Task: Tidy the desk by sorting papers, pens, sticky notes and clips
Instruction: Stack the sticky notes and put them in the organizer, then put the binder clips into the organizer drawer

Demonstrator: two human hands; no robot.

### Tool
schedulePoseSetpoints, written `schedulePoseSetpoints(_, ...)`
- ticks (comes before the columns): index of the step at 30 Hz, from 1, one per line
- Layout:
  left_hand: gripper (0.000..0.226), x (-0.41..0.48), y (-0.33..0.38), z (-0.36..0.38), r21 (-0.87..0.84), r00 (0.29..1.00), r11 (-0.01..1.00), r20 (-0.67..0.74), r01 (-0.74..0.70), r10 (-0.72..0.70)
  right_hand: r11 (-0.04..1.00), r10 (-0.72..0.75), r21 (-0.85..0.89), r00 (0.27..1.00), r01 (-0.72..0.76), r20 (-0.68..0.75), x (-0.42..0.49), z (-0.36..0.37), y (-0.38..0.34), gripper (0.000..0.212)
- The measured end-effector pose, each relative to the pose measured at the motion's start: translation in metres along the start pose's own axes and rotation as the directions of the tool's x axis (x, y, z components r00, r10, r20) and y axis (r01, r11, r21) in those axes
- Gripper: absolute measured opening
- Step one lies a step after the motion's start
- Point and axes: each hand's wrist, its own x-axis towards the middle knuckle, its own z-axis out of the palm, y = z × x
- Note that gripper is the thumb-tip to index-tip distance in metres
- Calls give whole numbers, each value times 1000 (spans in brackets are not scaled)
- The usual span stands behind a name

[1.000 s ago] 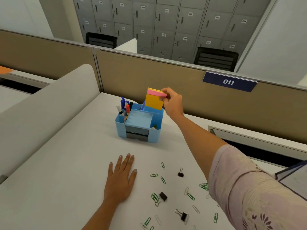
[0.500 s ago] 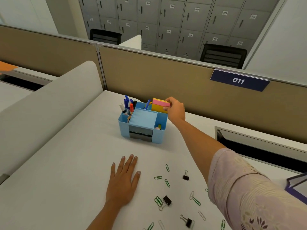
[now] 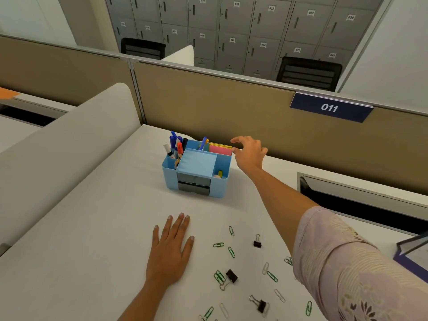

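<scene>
The sticky notes lie flat in the far-right compartment of the blue desk organiser, pink sheet on top. The right hand hangs just to their right with its fingers loosely spread and nothing in them. Whether a fingertip touches the pad's edge cannot be told. The pens stand upright in the far-left compartment.

The clips look like the next job, and they lie well apart from that hand, back toward the near right of the desk. Green paper clips and black binder clips are scattered there, pointing every way, partly under the right forearm. The left hand rests flat on the desk, fingers straight, holding nothing. It is the nearer of the two, with the closest clips just to its right.

The organiser's small near-right compartment is open from above. A brown partition closes the far side, and a folder sits at the right edge, so the free room for sweeping is between the organiser and the near edge.
</scene>
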Motion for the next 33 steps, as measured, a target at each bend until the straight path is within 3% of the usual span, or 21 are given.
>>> schedulePoseSetpoints(13, 63, 0, -1, 0, 15, 1000, 1000, 8, -3, 2, 960, 24, 279, 1000, -18, -18, -64, -21, 20, 22)
schedulePoseSetpoints(17, 67, -1, 0, 0, -12, 1000, 1000, -4, 1, -2, 931, 33, 361, 999, -44, 37, -109, -23, 35, 23)
schedulePoseSetpoints(21, 70, -5, 0, 0, -17, 1000, 1000, 0, 4, -4, 944, -32, 327, 981, -33, 191, -164, -22, 54, 24)
schedulePoseSetpoints(25, 72, -15, 2, -1, -13, 1000, 1000, 11, 16, -16, 969, -237, 157, 890, 189, 390, -213, -18, 66, 31)
schedulePoseSetpoints(33, 67, -68, 2, 1, -30, 1000, 999, 2, 12, -12, 954, -265, 235, 891, 187, 369, -293, -32, 66, 35)
